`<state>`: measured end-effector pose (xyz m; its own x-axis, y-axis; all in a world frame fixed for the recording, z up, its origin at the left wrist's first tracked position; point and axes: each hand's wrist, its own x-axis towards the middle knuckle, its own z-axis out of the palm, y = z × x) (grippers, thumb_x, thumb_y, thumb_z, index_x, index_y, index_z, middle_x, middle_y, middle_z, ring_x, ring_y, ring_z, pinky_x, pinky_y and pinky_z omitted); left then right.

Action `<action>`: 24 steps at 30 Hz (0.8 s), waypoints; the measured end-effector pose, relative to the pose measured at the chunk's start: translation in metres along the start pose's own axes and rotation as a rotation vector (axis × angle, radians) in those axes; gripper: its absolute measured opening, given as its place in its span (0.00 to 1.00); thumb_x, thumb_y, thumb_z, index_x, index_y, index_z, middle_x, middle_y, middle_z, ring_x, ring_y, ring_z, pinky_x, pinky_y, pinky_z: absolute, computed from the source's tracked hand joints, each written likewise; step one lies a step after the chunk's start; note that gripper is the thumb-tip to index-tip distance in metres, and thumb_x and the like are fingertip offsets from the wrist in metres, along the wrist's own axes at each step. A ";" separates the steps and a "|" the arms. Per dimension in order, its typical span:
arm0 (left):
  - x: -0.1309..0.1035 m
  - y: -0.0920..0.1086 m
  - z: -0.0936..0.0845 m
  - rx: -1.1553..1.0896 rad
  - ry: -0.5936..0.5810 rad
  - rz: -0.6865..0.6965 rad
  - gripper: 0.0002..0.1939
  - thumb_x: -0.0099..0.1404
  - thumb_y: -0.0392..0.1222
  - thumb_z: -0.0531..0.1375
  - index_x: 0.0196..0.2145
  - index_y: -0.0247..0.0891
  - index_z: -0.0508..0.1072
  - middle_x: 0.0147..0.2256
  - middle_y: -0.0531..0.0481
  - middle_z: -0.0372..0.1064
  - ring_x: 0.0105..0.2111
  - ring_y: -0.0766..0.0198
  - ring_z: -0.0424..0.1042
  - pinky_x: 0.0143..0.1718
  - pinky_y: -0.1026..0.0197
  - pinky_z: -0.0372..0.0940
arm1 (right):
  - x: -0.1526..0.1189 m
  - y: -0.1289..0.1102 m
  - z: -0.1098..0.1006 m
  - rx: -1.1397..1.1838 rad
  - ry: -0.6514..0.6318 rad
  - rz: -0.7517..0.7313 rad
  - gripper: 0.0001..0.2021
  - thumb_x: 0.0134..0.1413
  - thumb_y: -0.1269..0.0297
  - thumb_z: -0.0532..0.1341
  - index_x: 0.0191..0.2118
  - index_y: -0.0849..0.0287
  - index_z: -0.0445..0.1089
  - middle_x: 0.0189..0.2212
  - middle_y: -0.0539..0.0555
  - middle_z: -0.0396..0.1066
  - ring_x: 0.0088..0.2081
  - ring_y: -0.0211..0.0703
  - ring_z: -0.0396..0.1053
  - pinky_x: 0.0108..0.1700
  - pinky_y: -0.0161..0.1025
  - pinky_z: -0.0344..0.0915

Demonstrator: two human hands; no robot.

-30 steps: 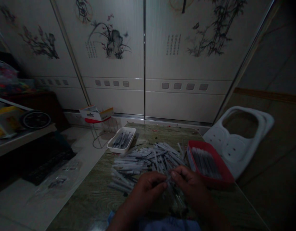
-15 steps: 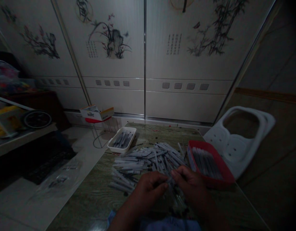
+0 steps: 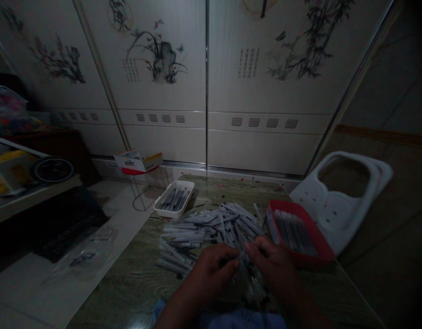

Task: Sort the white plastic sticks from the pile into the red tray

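Note:
Over the near side of the table, my left hand (image 3: 214, 265) and my right hand (image 3: 271, 260) are close together, fingertips pinched. Between them is a pale, see-through pen (image 3: 242, 257), mostly covered by the fingers. Just beyond lies a loose heap of whitish pens (image 3: 190, 233) with dark ends, pointing many ways. Some clear pieces with small dark ends (image 3: 254, 283) lie beneath and between my hands. To the right of my right hand stands a red tray (image 3: 325, 244) with pens lined up in it. A white tray (image 3: 156, 212) at the far left of the table also holds pens.
A white plastic chair (image 3: 375, 183) stands against the right side of the table (image 3: 129, 278). Behind it to the left, an open box (image 3: 129, 163) rests on a red stool (image 3: 139, 172). Patterned sliding doors (image 3: 266, 96) close off the far side. Clear plastic bags (image 3: 84, 260) lie on the floor.

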<state>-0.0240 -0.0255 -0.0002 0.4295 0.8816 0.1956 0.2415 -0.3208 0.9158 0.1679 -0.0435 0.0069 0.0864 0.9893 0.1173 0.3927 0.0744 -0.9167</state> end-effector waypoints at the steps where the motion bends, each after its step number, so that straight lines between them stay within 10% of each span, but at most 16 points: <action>1: 0.000 0.000 0.000 -0.001 -0.005 -0.004 0.09 0.66 0.42 0.62 0.40 0.39 0.81 0.36 0.49 0.77 0.38 0.61 0.73 0.42 0.62 0.64 | 0.000 0.000 0.000 0.000 0.006 -0.003 0.21 0.62 0.47 0.58 0.24 0.56 0.62 0.22 0.46 0.59 0.27 0.40 0.60 0.29 0.35 0.56; 7: 0.000 0.003 -0.003 -0.062 -0.035 -0.034 0.11 0.68 0.44 0.59 0.42 0.40 0.80 0.37 0.49 0.77 0.38 0.61 0.73 0.42 0.61 0.64 | -0.002 -0.003 -0.002 0.106 -0.107 -0.047 0.17 0.65 0.49 0.54 0.35 0.57 0.69 0.30 0.49 0.69 0.34 0.43 0.66 0.36 0.36 0.61; 16: 0.000 -0.001 -0.001 0.094 0.020 0.074 0.08 0.67 0.43 0.60 0.39 0.39 0.79 0.34 0.49 0.73 0.37 0.62 0.71 0.40 0.62 0.61 | -0.002 0.001 0.003 0.058 0.027 -0.029 0.22 0.61 0.45 0.58 0.23 0.56 0.60 0.21 0.45 0.56 0.27 0.39 0.58 0.29 0.35 0.55; 24: 0.000 0.003 -0.003 0.050 0.021 0.027 0.11 0.69 0.44 0.58 0.43 0.40 0.79 0.38 0.47 0.75 0.41 0.60 0.72 0.45 0.59 0.63 | -0.004 -0.004 -0.001 0.140 -0.077 -0.024 0.16 0.64 0.49 0.57 0.40 0.57 0.72 0.33 0.51 0.72 0.36 0.45 0.67 0.38 0.37 0.62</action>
<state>-0.0258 -0.0256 0.0031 0.4187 0.8790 0.2280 0.2735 -0.3614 0.8914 0.1671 -0.0477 0.0105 0.0057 0.9933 0.1152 0.2615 0.1097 -0.9589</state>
